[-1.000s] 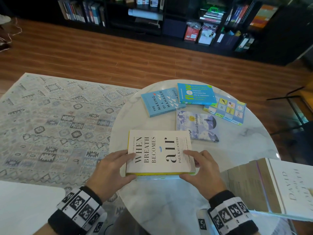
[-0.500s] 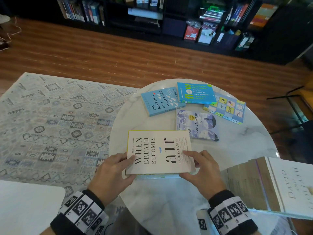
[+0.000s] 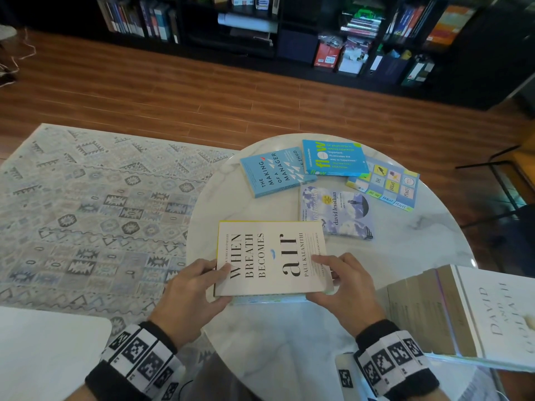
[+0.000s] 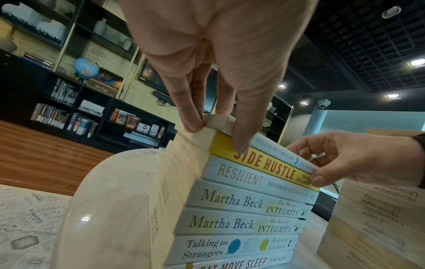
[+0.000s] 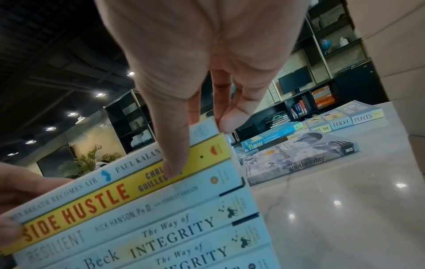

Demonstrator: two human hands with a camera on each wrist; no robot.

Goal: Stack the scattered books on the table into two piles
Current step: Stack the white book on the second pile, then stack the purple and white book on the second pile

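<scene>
From the head camera, my left hand (image 3: 192, 296) and my right hand (image 3: 346, 287) held the white book "When Breath Becomes Air" (image 3: 270, 256) by its near corners, each thumb lying on the cover and the fingers curled under the edges. It lay on top of a pile near my edge of the round marble worktop (image 3: 405, 250). Further back lay four loose books: "The Making of a Manager" (image 3: 272, 172), with "Flow" (image 3: 334, 157) overlapping its right edge, "All the Bright Places" (image 3: 385, 186) beside that, and "Another Day" (image 3: 334, 211) nearer me. A second pile, topped by a white book (image 3: 498, 314), stood at my right.

From the left wrist, my left hand (image 4: 214, 72) gripped the top corner of the pile, a finger pressed on the yellow "Side Hustle" spine (image 4: 264, 163). Below it sat "Resilient" (image 4: 253, 180), two copies of "The Way of Integrity" (image 4: 241, 202), "Talking to Strangers" (image 4: 230, 247) and "Eat Move Sleep" (image 4: 236, 263).

From the right wrist, my right hand (image 5: 195, 72) pinched the far end of the top book, the thumb reaching down onto the yellow spine; whether the other fingers touched the cover was probably hidden by the corner.
</scene>
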